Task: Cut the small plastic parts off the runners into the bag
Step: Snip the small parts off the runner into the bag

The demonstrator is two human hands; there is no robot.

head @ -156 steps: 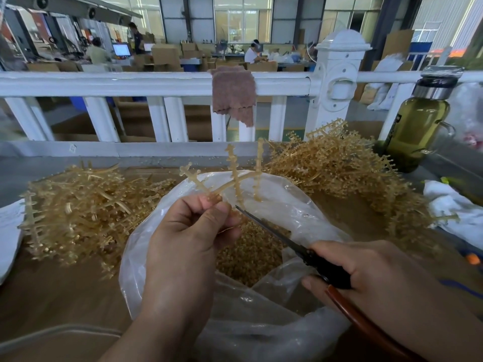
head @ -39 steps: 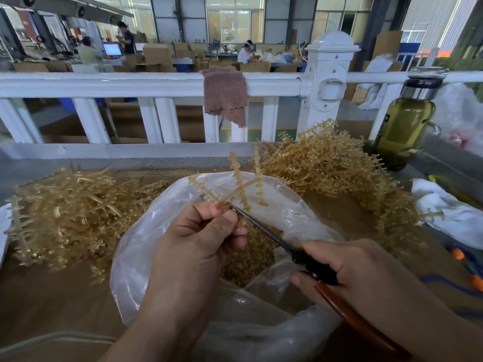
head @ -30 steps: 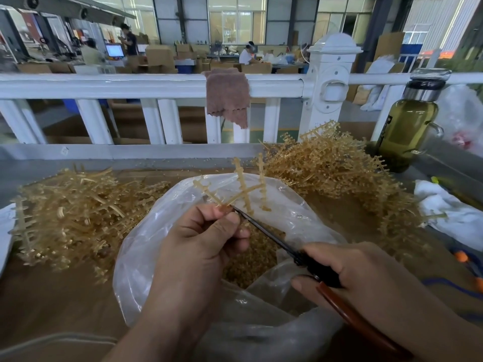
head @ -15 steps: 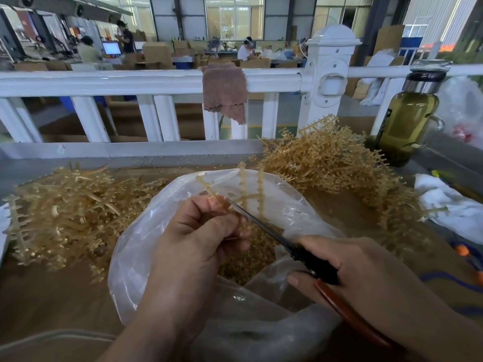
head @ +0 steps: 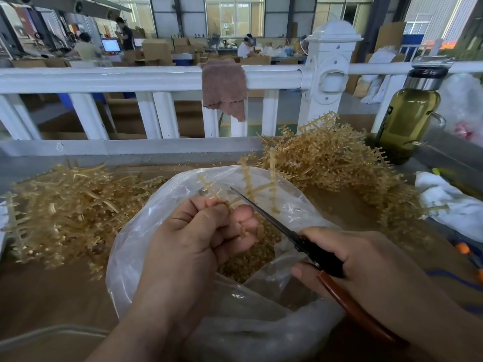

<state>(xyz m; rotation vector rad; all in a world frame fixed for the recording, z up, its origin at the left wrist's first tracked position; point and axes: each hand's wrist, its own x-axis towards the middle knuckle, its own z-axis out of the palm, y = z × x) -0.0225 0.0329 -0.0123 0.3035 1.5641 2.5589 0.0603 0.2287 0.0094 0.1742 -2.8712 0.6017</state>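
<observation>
My left hand (head: 201, 236) pinches a tan plastic runner (head: 257, 188) above the open clear bag (head: 146, 231), its branches standing up past my fingers. My right hand (head: 366, 265) grips scissors (head: 295, 236) by their dark and brown handles; the blades point up and left, with the tip close to the runner beside my left thumb. Cut-off small parts (head: 248, 259) lie heaped inside the bag under both hands.
A pile of runners (head: 65, 207) lies left of the bag and a taller pile of runners (head: 334, 163) behind it to the right. A bottle of green liquid (head: 407, 118) and white cloth (head: 449, 202) sit at right. A white railing (head: 130, 79) with a brown rag (head: 224, 87) bounds the far side.
My left hand has shifted its hold on the runner, fingers curling tighter round it. The scissors tip has slid up and left along the runner. The bag and piles stay put.
</observation>
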